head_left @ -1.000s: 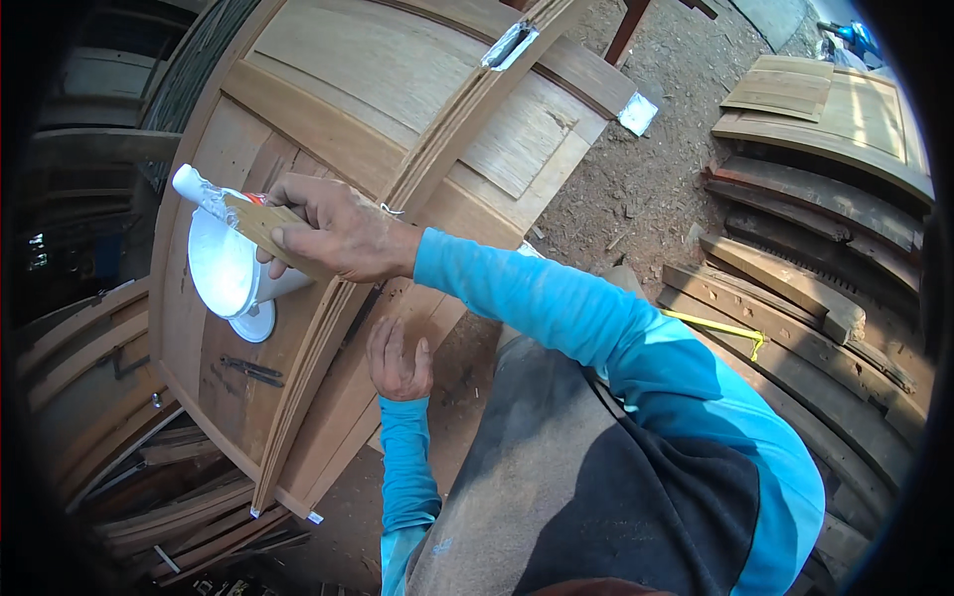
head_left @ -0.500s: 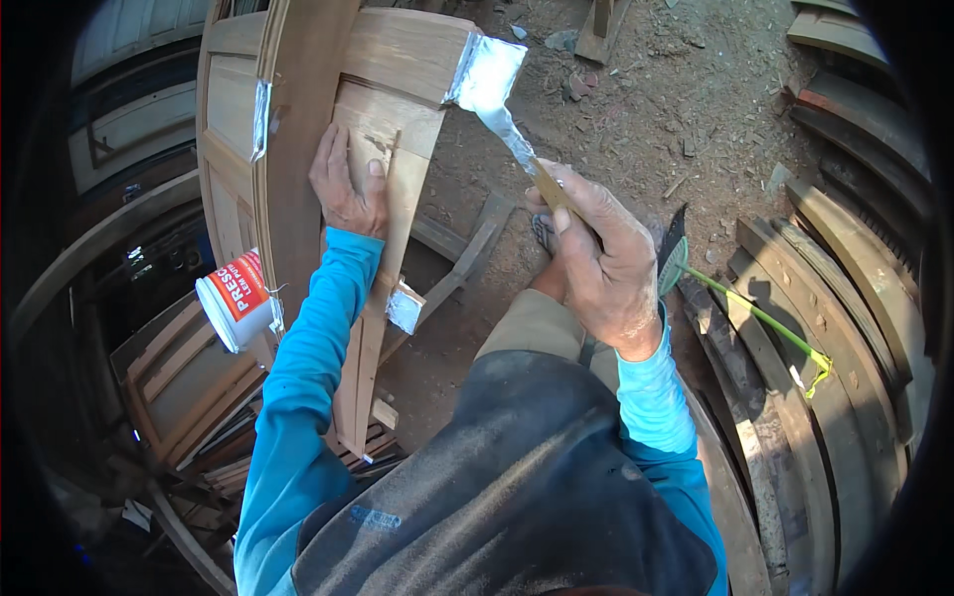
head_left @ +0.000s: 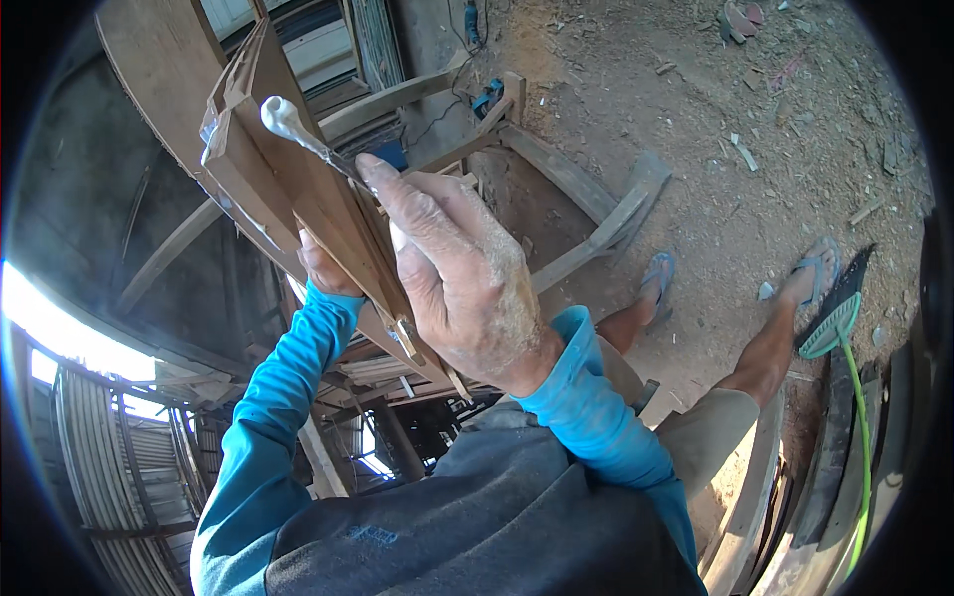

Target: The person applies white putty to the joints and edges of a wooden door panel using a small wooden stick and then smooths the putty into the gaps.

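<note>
My right hand (head_left: 467, 273) is closed around a thin stick (head_left: 343, 167), whose far end carries a thick lump of white glue (head_left: 283, 117). That glued end is over the upper part of a brown wooden panel (head_left: 313, 184), which stands tilted on the left with its edge toward me. White smears run along the panel's far-left edge. Lower down, my left hand (head_left: 330, 268) grips the panel from its left side; most of its fingers are hidden behind the wood. A small wood piece (head_left: 405, 338) sticks out near the panel's lower end.
A wooden trestle (head_left: 571, 184) stands on the dirt floor beyond the panel, with a blue tool (head_left: 487, 99) by it. At right are a green broom (head_left: 833, 326) and several long boards (head_left: 825, 487). Wood scraps litter the floor. A large curved board (head_left: 164, 74) rises at far left.
My right hand with the stick has moved left over the panel. My left hand has shifted from lying on the panel's face to gripping it. The view has turned; the glue tub is out of sight.
</note>
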Demonstrator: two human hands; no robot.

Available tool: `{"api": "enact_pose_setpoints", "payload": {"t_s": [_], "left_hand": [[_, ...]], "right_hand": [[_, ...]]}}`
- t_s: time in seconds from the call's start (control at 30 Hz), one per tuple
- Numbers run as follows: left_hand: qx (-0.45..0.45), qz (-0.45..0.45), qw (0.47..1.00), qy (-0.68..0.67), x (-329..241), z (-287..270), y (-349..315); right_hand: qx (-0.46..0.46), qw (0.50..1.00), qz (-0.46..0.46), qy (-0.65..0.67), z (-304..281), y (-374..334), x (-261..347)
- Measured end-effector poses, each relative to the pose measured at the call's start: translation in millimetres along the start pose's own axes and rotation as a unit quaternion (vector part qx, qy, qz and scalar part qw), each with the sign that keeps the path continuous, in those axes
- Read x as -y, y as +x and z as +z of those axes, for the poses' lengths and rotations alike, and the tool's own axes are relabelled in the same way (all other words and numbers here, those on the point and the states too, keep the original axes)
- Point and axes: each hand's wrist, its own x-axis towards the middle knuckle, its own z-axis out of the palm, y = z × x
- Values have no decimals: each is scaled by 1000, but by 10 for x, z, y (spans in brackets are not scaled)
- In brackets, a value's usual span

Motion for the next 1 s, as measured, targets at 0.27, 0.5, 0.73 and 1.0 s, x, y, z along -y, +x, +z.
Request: {"api": "enact_pose_setpoints", "payload": {"t_s": [0.27,0.5,0.73,1.0], "left_hand": [[-34,-148,841,-519,434,95,-60],[-46,-146,885,-439,320,43,-138],[-59,-143,919,-363,263,21,-104],[-50,-33,987,-148,182,10,-32]], "right_hand": [[34,999,-11,-24,438,-340,-154],[-30,988,-90,-126,164,54,-111],[6,985,-39,-166,197,-284,-243],[11,958,-58,-280,215,-315,-150]]}}
